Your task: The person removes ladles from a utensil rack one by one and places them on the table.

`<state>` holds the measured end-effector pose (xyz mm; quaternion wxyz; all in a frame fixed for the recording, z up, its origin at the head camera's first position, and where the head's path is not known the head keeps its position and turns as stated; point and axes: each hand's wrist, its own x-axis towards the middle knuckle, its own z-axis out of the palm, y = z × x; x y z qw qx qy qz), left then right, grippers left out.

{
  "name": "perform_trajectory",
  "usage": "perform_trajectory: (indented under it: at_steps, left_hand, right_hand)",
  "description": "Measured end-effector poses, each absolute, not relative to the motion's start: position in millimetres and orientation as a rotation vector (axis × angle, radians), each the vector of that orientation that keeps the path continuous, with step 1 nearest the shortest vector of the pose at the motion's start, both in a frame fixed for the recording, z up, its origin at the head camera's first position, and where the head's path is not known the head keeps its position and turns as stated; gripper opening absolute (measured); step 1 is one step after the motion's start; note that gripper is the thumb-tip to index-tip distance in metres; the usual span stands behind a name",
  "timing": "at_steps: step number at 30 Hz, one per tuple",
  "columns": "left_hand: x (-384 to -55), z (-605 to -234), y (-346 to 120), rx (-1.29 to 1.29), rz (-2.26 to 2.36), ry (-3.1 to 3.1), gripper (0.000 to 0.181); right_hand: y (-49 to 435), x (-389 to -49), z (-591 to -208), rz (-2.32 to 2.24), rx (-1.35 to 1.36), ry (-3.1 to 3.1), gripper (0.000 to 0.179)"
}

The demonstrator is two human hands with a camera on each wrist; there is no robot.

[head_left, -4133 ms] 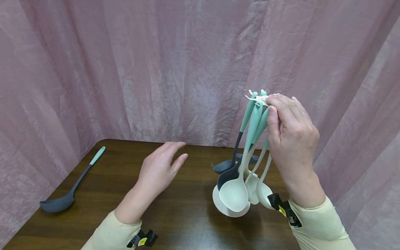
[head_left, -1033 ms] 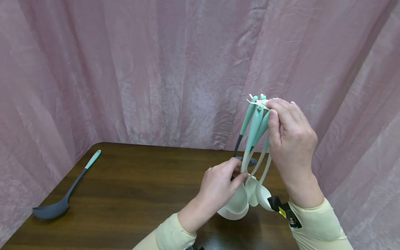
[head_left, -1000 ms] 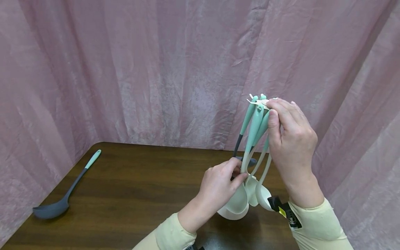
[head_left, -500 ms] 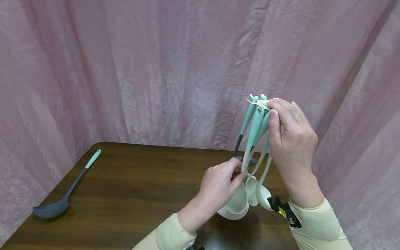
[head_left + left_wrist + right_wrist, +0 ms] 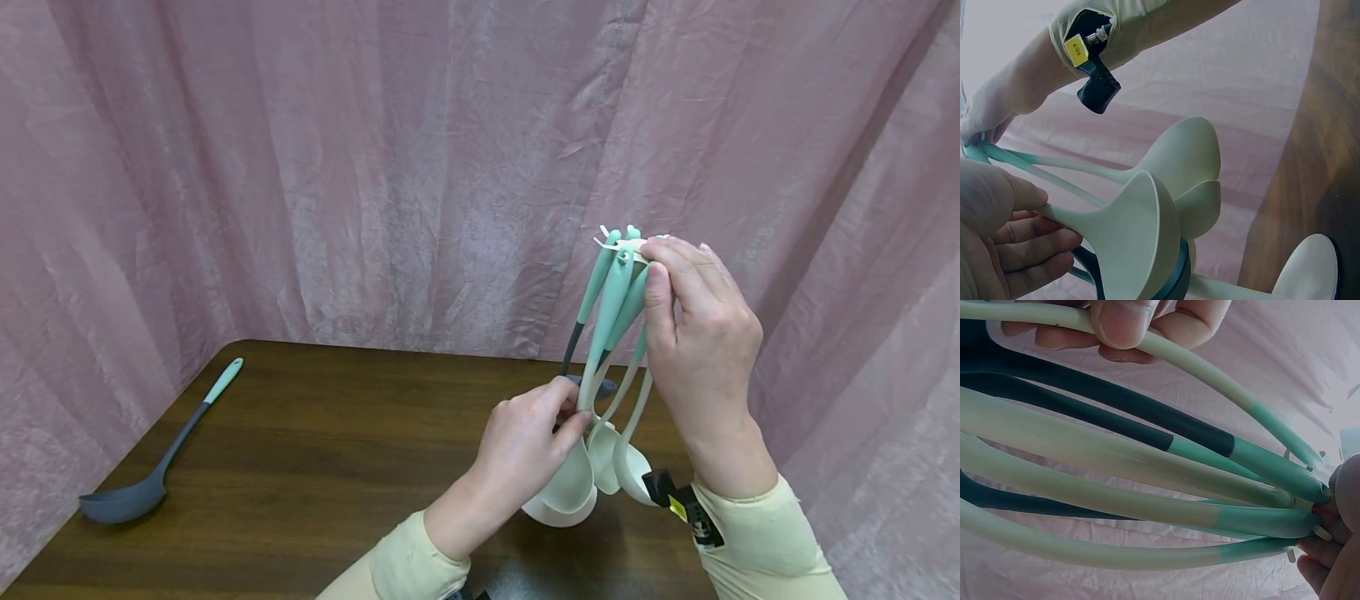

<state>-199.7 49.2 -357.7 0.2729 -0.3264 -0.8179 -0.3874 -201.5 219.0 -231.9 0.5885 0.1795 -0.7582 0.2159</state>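
My left hand [image 5: 521,437] pinches the neck of a cream ladle [image 5: 567,482] whose mint handle hangs at the front of a white utensil stand [image 5: 632,247]. In the right wrist view its thumb [image 5: 1124,324] presses on the cream shaft. At the stand's top my right hand [image 5: 705,325] grips the hooked crown between thumb and fingers. Several other cream and dark grey utensils hang around the stand, among them a cream one [image 5: 636,475] at the right. The round white base [image 5: 558,518] rests on the table, partly covered by the ladle's bowl.
A dark grey ladle [image 5: 123,504] with a mint handle lies near the left edge of the brown wooden table [image 5: 322,467]. Pink curtains [image 5: 420,167] hang behind and at both sides.
Since the earliest frame, my left hand has moved right from over the table to the cream ladle and taken hold of it. My right hand stays at the stand's top.
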Motion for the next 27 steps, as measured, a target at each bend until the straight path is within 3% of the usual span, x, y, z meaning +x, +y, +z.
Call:
perform_trajectory:
  at_steps: [27]
  left_hand:
    - [-196.9,-354.5,43.1,-0.851,-0.986,-2.189,0.015]
  right_hand:
    - [219.3,-202.2,-231.1,0.505,0.424,-1.762,0.038]
